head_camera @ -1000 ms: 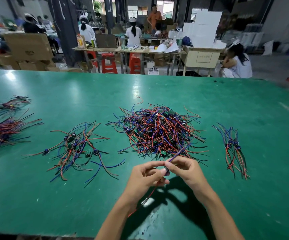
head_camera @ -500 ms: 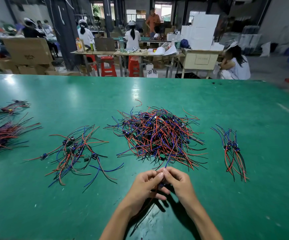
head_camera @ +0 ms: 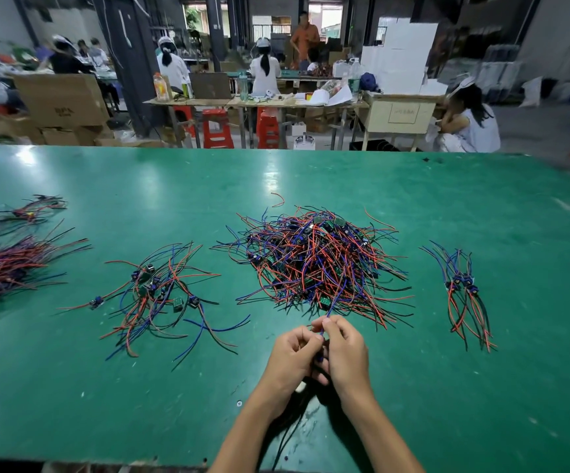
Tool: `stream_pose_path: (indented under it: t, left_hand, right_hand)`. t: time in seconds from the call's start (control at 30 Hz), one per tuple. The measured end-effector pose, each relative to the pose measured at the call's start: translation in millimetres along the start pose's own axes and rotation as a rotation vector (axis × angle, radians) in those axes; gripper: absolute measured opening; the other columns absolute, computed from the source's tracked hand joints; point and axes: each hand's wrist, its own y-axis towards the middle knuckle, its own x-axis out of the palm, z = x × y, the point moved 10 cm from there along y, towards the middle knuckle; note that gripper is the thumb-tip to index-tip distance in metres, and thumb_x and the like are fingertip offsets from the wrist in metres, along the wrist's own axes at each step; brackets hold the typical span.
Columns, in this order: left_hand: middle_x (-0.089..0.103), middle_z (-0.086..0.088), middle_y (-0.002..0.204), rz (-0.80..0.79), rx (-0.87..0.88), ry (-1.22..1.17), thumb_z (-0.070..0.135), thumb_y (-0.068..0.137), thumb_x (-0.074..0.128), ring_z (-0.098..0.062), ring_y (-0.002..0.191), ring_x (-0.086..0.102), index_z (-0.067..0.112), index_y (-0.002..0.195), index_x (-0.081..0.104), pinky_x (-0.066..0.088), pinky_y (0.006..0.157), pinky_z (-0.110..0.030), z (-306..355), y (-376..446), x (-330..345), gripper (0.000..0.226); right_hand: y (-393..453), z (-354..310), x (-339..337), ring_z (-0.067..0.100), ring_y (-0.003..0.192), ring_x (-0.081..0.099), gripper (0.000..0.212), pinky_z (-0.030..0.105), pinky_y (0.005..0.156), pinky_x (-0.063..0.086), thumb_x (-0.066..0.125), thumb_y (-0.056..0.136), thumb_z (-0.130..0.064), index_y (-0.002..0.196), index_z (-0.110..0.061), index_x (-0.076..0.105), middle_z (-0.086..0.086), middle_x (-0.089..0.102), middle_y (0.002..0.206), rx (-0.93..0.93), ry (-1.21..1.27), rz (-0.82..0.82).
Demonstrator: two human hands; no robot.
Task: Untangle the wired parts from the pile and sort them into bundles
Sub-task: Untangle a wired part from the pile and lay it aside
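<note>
Green table (head_camera: 72, 387): both hands, left hand (head_camera: 292, 358) and right hand (head_camera: 345, 353), are pinching one limp, light wire (head_camera: 332, 303) just before the pile (head_camera: 314, 261); gripping near its board seems safest.

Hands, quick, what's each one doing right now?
Left hand: fingers curled, gripping the wired part.
Right hand: pinching the same part's blue wire.

Green table (head_camera: 72, 387): one. Wire heaps on it: five — one big tangled pile (head_camera: 314, 261) at centre, one loose spread (head_camera: 160, 291) left of it, two bundles far left (head_camera: 7, 268) (head_camera: 24, 213), one small bundle (head_camera: 461, 288) right. Hands: two (head_camera: 292, 356) (head_camera: 345, 353). Red stools (head_camera: 217, 128) far: at least three.
</note>
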Motion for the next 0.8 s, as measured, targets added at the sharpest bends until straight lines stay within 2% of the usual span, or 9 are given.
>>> stream_pose_path:
  t: [0.07, 0.13, 0.23, 0.3, 0.4, 0.47, 0.53, 0.67, 0.8]
  left_hand:
    - [0.064, -0.011, 0.065, -0.035, 0.002, 0.005, 0.002, 0.101, 0.052, -0.017, 0.044, 0.059, 0.007, 0.076, 0.050, 0.049, 0.042, -0.025, 0, -1, 3, 0.026]
    - [0.068, -0.012, 0.068, -0.050, 0.006, 0.002, 0.002, 0.101, 0.052, -0.019, 0.044, 0.060, 0.007, 0.078, 0.048, 0.048, 0.043, -0.025, -1, -2, 4, 0.024]
    - [0.068, -0.011, 0.068, -0.063, 0.005, -0.003, 0.001, 0.100, 0.051, -0.017, 0.044, 0.060, 0.009, 0.077, 0.047, 0.047, 0.045, -0.024, -2, -2, 4, 0.025]
    - [0.069, -0.010, 0.068, -0.073, 0.006, -0.009, 0.002, 0.100, 0.052, -0.016, 0.045, 0.059, 0.010, 0.076, 0.047, 0.047, 0.046, -0.024, -3, -3, 5, 0.026]
    - [0.069, -0.009, 0.067, -0.083, 0.012, 0.002, 0.001, 0.100, 0.053, -0.016, 0.044, 0.059, 0.010, 0.076, 0.049, 0.049, 0.047, -0.023, -5, -3, 4, 0.026]
    - [0.069, -0.008, 0.066, -0.077, 0.022, 0.014, 0.000, 0.099, 0.053, -0.016, 0.043, 0.058, 0.008, 0.077, 0.050, 0.050, 0.048, -0.024, -6, -3, 3, 0.025]
    - [0.069, -0.008, 0.065, -0.054, 0.036, 0.004, -0.001, 0.099, 0.054, -0.015, 0.043, 0.058, 0.006, 0.078, 0.052, 0.050, 0.047, -0.024, -7, -2, 1, 0.022]
    - [0.070, -0.015, 0.071, -0.011, 0.052, -0.075, 0.003, 0.098, 0.058, -0.016, 0.043, 0.056, 0.003, 0.083, 0.056, 0.047, 0.042, -0.024, -7, 1, -3, 0.015]
    - [0.072, -0.015, 0.080, -0.055, -0.019, -0.102, 0.012, 0.099, 0.059, -0.015, 0.042, 0.052, -0.003, 0.094, 0.064, 0.043, 0.040, -0.022, -6, 2, 1, 0.017]
  right_hand:
    - [7, -4, -3, 0.014, 0.041, 0.048, 0.029, 0.023, 0.040, 0.040, 0.054, 0.097, -0.019, 0.075, -0.028, 0.072, -0.005, 0.060, 0.055, 0.040, 0.057, 0.030]
    - [15, -14, -10, 0.007, 0.044, 0.048, 0.031, 0.024, 0.046, 0.042, 0.053, 0.096, -0.018, 0.073, -0.026, 0.072, -0.007, 0.064, 0.061, 0.033, 0.066, 0.062]
    - [28, -30, -16, 0.005, 0.050, 0.051, 0.028, 0.033, 0.064, 0.044, 0.051, 0.097, -0.017, 0.078, -0.021, 0.072, -0.008, 0.073, 0.084, 0.021, 0.065, 0.088]
    - [35, -37, -21, 0.009, 0.055, 0.052, 0.027, 0.034, 0.065, 0.042, 0.050, 0.097, -0.018, 0.082, -0.021, 0.073, -0.004, 0.074, 0.091, 0.037, 0.062, 0.115]
    - [41, -29, -25, 0.014, 0.059, 0.050, 0.025, 0.029, 0.056, 0.041, 0.050, 0.095, -0.017, 0.082, -0.020, 0.071, 0.000, 0.073, 0.087, 0.152, 0.200, 0.144]
    - [37, -13, -19, 0.015, 0.062, 0.050, 0.020, 0.026, 0.055, 0.039, 0.053, 0.096, -0.020, 0.084, -0.020, 0.069, -0.002, 0.071, 0.080, 0.318, 0.376, 0.089]
    - [33, -8, -12, 0.014, 0.065, 0.052, 0.020, 0.027, 0.057, 0.039, 0.053, 0.099, -0.027, 0.091, -0.022, 0.070, -0.005, 0.070, 0.076, 0.372, 0.483, -0.017]
    - [21, -12, -1, 0.011, 0.064, 0.059, 0.043, 0.025, 0.061, 0.046, 0.050, 0.099, -0.051, 0.107, -0.019, 0.077, -0.001, 0.074, 0.085, 0.203, 0.333, -0.313]
    - [5, -11, -4, 0.026, 0.069, 0.060, 0.031, 0.034, 0.065, 0.049, 0.069, 0.093, -0.040, 0.106, -0.014, 0.077, 0.002, 0.068, 0.075, -0.007, 0.131, -0.446]
